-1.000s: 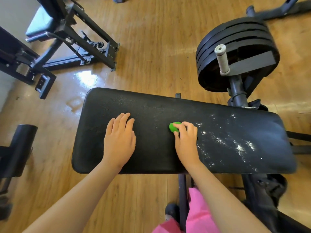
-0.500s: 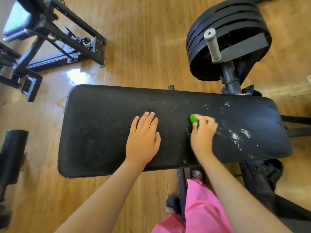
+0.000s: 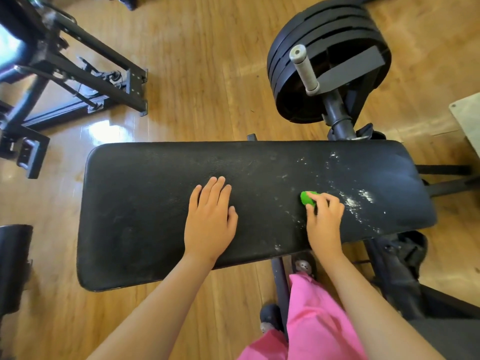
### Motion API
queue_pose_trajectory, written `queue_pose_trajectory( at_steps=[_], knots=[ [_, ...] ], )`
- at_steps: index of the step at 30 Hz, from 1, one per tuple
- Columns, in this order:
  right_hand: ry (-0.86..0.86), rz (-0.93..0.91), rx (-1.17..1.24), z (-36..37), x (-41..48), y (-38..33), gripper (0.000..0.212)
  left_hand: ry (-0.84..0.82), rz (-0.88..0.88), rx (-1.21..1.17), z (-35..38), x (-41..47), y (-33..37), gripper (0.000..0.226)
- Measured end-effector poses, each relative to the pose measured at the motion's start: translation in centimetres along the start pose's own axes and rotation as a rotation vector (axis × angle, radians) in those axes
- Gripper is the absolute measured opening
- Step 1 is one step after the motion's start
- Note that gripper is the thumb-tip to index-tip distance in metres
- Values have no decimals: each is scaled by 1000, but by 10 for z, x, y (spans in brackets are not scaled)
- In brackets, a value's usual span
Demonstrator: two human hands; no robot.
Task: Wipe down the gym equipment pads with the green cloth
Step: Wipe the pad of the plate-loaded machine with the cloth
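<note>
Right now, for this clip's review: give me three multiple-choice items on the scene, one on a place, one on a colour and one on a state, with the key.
1. Where on the pad does the white dust lie?
A. At its left end
B. On its right part, right of the cloth
C. Nowhere; it is clean

2. What colour is the cloth?
A. Red
B. Green
C. Blue

3. How is the left hand?
A. Flat on the pad, fingers straight
B. Curled round the cloth
C. Lifted off the pad

Key:
1 B, the specks spread to the right of the right hand.
2 B, a bright green wad shows under that hand's fingers.
3 A, it lies palm down and holds nothing.
</note>
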State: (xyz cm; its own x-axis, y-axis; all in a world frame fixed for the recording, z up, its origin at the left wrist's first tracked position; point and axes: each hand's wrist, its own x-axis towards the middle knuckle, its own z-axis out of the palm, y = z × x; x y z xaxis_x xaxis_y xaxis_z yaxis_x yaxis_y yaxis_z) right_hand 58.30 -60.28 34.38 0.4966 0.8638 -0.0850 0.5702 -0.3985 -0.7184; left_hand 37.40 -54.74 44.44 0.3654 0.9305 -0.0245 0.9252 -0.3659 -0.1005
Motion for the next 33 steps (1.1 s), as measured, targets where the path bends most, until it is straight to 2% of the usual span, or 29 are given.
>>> queue_pose_trajectory(
  at_steps=[4,10,14,17,20,24,29,31,33],
  knots=[
    [54,69,-1,6,-33,-18,25,8,-4,6,1,-1,-1,47],
    [-56,-183,144,29,-106,-92,39,6,9,7,1,-2,1,43],
    [-91,-291,125,26,-98,-73,34,-7,16,6,0,-2,0,44],
    [52,-108,60,12,-72,-28,21,-11,15,7,-1,-2,0,43],
    [163,53,-18,-2,-53,19,20,-9,14,-4,0,-3,0,43],
    [179,278,16,-15,-49,37,25,-4,15,-32,0,-4,0,43],
    [130,342,284,-29,-52,24,23,-62,43,-129,-13,-9,-6,42],
    [116,352,465,-36,-54,13,14,-44,27,-134,-23,-22,-11,40],
    [52,438,676,-42,-52,-3,12,-8,0,-121,-33,-37,-20,39]
  ],
)
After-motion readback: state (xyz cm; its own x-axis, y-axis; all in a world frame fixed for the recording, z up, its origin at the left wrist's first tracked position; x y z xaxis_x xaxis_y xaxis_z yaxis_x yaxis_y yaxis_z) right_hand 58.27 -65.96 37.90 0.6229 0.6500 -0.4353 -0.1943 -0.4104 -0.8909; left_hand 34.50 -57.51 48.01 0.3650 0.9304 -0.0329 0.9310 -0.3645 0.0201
